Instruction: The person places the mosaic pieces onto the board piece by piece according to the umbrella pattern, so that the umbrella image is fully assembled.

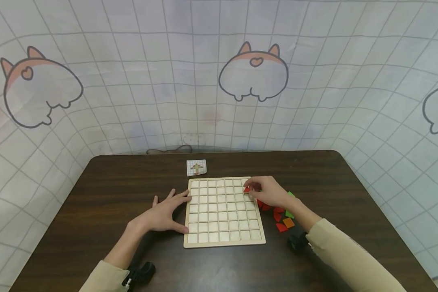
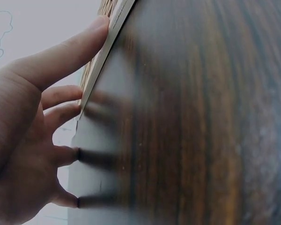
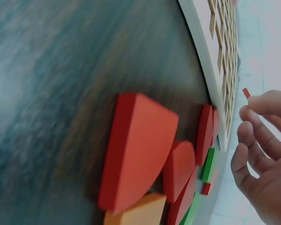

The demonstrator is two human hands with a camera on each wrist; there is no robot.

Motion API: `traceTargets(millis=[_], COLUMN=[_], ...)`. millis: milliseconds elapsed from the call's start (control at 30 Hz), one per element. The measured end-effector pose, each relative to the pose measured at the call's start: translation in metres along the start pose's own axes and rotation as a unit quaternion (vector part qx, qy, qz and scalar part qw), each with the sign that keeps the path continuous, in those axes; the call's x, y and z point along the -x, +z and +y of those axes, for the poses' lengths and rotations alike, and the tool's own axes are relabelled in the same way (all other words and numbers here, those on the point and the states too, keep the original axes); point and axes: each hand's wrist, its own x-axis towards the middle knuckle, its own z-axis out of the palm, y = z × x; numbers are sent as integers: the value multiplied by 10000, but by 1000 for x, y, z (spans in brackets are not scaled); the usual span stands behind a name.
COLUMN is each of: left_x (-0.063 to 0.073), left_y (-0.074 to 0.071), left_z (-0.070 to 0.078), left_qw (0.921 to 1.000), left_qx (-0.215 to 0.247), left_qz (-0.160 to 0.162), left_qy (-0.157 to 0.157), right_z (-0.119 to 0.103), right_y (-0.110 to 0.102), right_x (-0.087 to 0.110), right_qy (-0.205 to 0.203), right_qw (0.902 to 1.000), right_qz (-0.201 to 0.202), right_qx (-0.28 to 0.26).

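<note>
A pale wooden board (image 1: 222, 245) with a grid of square cells lies on the dark table. My left hand (image 1: 162, 215) has its fingers spread beside it, thumb and index fingertip at its left edge; the left wrist view shows the thumb (image 2: 91, 37) against the rim. My right hand (image 1: 270, 191) pinches a small red piece (image 1: 246, 189) between thumb and finger, over the upper right cells. In the right wrist view only a sliver of that red piece (image 3: 246, 93) shows past the fingertips. All the cells I can see are bare.
Right of the board lie several loose red pieces (image 3: 140, 154) with one curved side, an orange piece (image 1: 288, 222) and green pieces (image 3: 208, 165), partly under my right forearm. Behind the board is a small card (image 1: 196, 167) with a coloured grid pattern. A patterned cloth wall surrounds the table.
</note>
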Motion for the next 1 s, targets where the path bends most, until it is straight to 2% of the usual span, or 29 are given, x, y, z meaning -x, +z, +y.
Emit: traceTargets(millis=[400,833,1000], left_x=[-1,0,0], left_y=[1,1,-2], left_z=[0,1,2], left_qw=[10000,9999,9999], left_qx=[24,92,76], left_qz=[15,-29,-68], left_qy=[37,28,1], right_z=[-10,-17,-21], right_y=[9,21,22], right_x=[-14,-24,-29], right_qy=[-195,-209,-404], right_qw=[9993,9990,9984], right_qz=[-218,-381,-392], right_qx=[230,-141,-111])
